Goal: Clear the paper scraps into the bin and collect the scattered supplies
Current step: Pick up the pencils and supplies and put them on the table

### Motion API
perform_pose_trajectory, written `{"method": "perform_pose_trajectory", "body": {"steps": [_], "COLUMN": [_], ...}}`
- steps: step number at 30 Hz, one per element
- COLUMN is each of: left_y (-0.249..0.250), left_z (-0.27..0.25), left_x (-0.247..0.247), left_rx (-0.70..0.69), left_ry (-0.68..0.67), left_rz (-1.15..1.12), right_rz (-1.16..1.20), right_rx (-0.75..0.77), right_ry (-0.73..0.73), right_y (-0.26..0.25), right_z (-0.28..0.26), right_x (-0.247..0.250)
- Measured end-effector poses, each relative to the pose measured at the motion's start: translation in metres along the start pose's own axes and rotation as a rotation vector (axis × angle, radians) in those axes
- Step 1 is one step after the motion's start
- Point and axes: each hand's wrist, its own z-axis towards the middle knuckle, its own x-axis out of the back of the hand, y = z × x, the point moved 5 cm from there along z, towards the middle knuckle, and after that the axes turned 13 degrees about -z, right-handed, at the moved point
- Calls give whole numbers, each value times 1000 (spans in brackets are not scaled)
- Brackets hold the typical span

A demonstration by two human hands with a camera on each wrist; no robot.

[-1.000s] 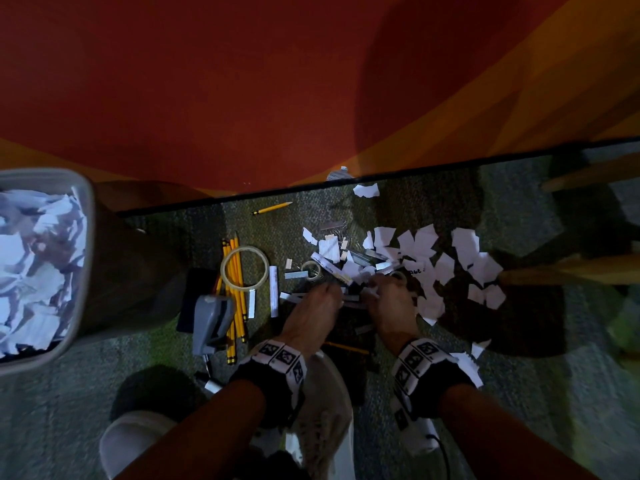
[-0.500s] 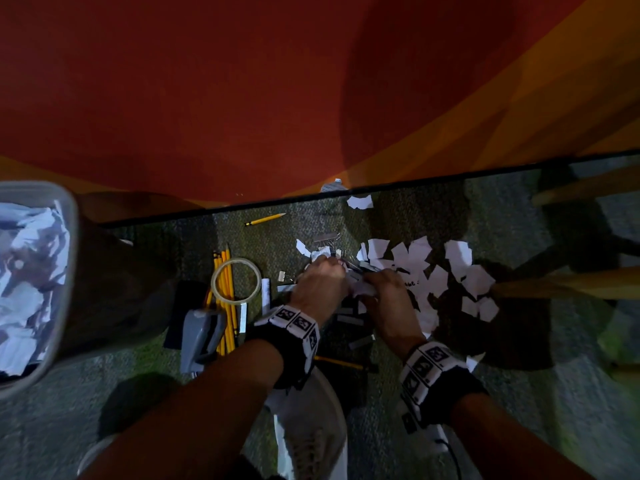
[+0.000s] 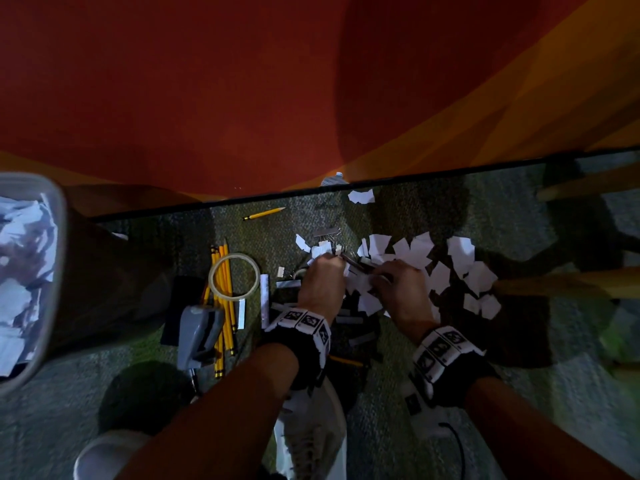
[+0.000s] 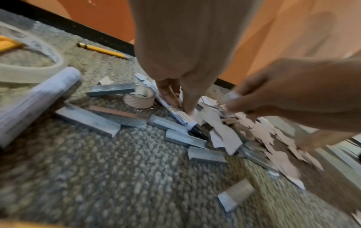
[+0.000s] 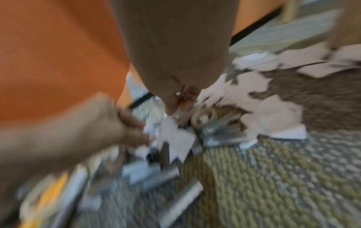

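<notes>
Bin [image 3: 31, 271] far left — pencils [image 3: 223, 306] under tape ring [image 3: 234, 277] (scraps [image 3: 450, 268] rightward).

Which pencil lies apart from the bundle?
The lone pencil near the black baseboard, far of the tape ring; the other pencils lie together under that ring.

White paper scraps [image 3: 419, 252] on mottled grey-green carpet [image 3: 398, 403]; yellow pencils [image 3: 223, 306]; silver staple strips [image 4: 87, 121]; grey stapler [image 3: 199, 336]; black-and-white patterned wristbands [image 3: 304, 323]; orange-red wall [image 3: 207, 81].
</notes>
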Motion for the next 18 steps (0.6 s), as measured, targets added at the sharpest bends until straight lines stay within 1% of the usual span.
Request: {"method": "perform_pose_trajectory", "body": {"steps": [1, 3, 8, 11, 14, 16, 18], "left_y": [-2, -3, -7, -7, -4, 0, 0], "left_z": [1, 1, -2, -4, -6, -9, -11], "left_x": [0, 3, 5, 2, -3, -4, -6], "left_rx": [-8, -11, -1, 25, 44, 11, -22], "left_ry": [10, 26, 25, -12, -36, -15, 0], "left_rz": [-5, -19, -90, -114, -96, -30, -18], "right_rz": [46, 84, 99, -8, -177, -261, -310], "right_rx": [-14, -22, -7, -21, -61, -22, 45], "right_ry": [26, 17, -149, -226, -255, -248, -214], "right_y": [1, 8, 18, 16, 9, 4, 0], "right_z": [-3, -10, -30, -33, -34, -36, -39], "right_x": [9, 20, 11, -11, -29, -35, -35]}}
